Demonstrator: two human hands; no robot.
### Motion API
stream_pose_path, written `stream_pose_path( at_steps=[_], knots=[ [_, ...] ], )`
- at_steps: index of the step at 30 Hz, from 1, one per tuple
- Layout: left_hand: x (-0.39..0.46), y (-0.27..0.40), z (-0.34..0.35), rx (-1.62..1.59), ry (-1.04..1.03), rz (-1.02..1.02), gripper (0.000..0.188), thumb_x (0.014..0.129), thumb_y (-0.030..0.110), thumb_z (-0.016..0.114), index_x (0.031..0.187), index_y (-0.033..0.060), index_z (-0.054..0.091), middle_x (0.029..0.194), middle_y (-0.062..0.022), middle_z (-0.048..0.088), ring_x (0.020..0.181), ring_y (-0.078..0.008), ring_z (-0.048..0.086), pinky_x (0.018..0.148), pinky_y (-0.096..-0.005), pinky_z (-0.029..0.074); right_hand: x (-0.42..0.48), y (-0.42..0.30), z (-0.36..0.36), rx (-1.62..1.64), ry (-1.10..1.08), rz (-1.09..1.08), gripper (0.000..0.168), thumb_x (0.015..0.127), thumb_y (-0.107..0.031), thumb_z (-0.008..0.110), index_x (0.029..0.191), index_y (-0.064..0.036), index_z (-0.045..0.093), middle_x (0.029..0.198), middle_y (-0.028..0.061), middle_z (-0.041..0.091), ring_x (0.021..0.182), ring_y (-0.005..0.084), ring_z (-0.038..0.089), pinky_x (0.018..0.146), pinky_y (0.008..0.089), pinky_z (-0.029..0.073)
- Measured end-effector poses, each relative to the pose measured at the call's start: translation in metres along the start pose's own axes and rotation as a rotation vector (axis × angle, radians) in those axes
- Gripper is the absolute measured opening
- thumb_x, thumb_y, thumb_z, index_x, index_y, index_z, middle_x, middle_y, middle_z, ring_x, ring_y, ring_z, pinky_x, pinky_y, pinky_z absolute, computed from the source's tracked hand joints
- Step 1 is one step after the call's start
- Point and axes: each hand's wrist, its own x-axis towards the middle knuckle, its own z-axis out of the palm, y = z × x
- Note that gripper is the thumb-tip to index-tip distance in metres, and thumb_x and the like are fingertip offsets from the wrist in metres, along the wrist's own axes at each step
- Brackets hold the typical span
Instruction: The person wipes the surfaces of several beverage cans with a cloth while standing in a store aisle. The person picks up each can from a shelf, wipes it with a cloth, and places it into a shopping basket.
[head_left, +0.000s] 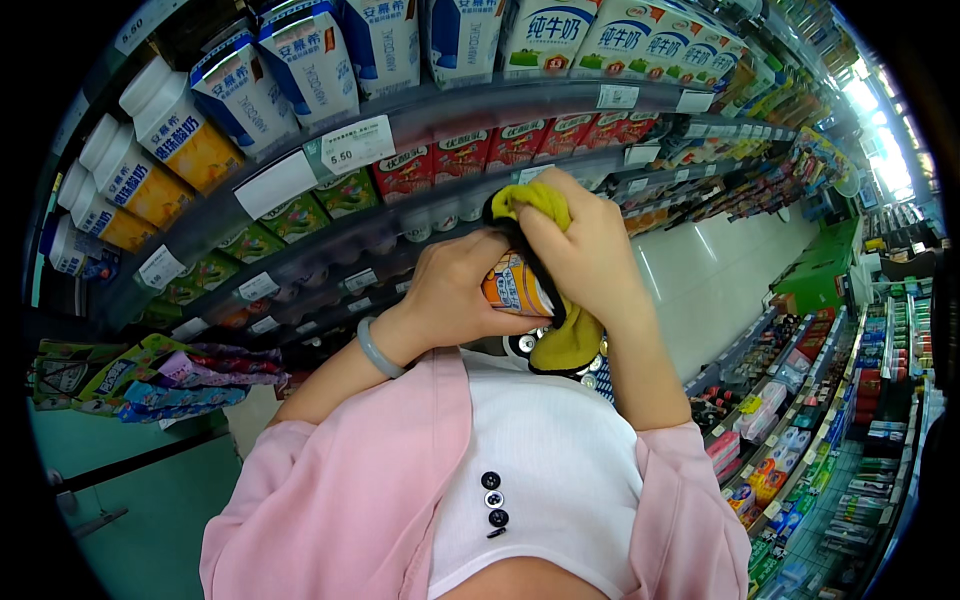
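Observation:
In front of my chest, my left hand (457, 289) grips an orange printed drink container (516, 289) that looks like a carton or can, tilted between my hands. My right hand (574, 240) clutches a yellow-green cloth with dark edging (574, 341). The cloth passes over the container's right end and hangs below it. Part of the container is hidden by my fingers and the cloth, so its full shape cannot be told.
Ahead, a curved shelf edge (442, 101) carries milk cartons (551, 37) and white-capped yogurt bottles (180, 127). Red cartons (461, 154) line the tier beneath. Hanging packets (150, 375) stick out at left. Below my hands are several can tops (527, 343). More stocked shelves (795, 420) stand at right.

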Motion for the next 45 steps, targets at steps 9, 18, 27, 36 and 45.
stream_pose_path(
  at_steps=[9, 18, 27, 36, 45],
  knots=[
    [-0.010, -0.007, 0.012, -0.246, 0.029, -0.138, 0.061, 0.056, 0.031, 0.090, 0.101, -0.0003, 0.061, 0.090, -0.0138, 0.066, 0.077, -0.0244, 0.066, 0.071, -0.0334, 0.052, 0.010, 0.014, 0.007, 0.052, 0.068, 0.131, 0.033, 0.090, -0.033, 0.059, 0.094, 0.000, 0.059, 0.084, 0.0235, 0.065, 0.082, 0.0386, 0.065, 0.070, 0.0421, 0.049],
    [-0.010, -0.018, 0.019, -1.205, -0.156, -0.631, 0.067, 0.089, 0.063, 0.047, 0.121, 0.0047, 0.052, 0.100, -0.0108, 0.064, 0.082, -0.0228, 0.067, 0.078, -0.0381, 0.055, 0.009, 0.054, 0.003, -0.066, 0.504, 0.107, 0.050, 0.082, -0.029, 0.071, 0.122, -0.006, 0.051, 0.110, 0.0171, 0.060, 0.097, 0.0315, 0.059, 0.086, 0.0382, 0.046],
    [0.011, -0.008, 0.022, -1.562, 0.011, -0.965, 0.068, 0.095, 0.065, 0.026, 0.128, 0.0092, 0.048, 0.112, -0.0102, 0.062, 0.096, -0.0236, 0.066, 0.082, -0.0407, 0.056, -0.012, 0.042, 0.022, -0.086, 0.230, -0.454, 0.038, 0.093, -0.023, 0.055, 0.126, -0.004, 0.056, 0.126, 0.0163, 0.054, 0.118, 0.0345, 0.046, 0.101, 0.0420, 0.035],
    [0.027, -0.003, 0.019, -1.599, 0.046, -1.023, 0.072, 0.091, 0.070, 0.029, 0.126, 0.0112, 0.051, 0.120, -0.0091, 0.059, 0.110, -0.0213, 0.060, 0.093, -0.0401, 0.050, -0.029, 0.036, 0.017, -0.088, 0.175, -0.523, 0.033, 0.078, -0.004, 0.067, 0.110, -0.008, 0.069, 0.115, 0.0075, 0.065, 0.110, 0.0291, 0.055, 0.095, 0.0380, 0.042],
    [0.040, -0.018, 0.033, -1.674, 0.032, -1.027, 0.057, 0.085, 0.060, 0.059, 0.107, 0.0078, 0.055, 0.082, -0.0064, 0.062, 0.066, -0.0142, 0.064, 0.055, -0.0276, 0.056, -0.058, 0.032, 0.008, -0.033, 0.025, -0.521, 0.032, 0.070, -0.015, 0.076, 0.102, -0.013, 0.073, 0.108, 0.0026, 0.067, 0.098, 0.0250, 0.055, 0.088, 0.0355, 0.043]
  ],
)
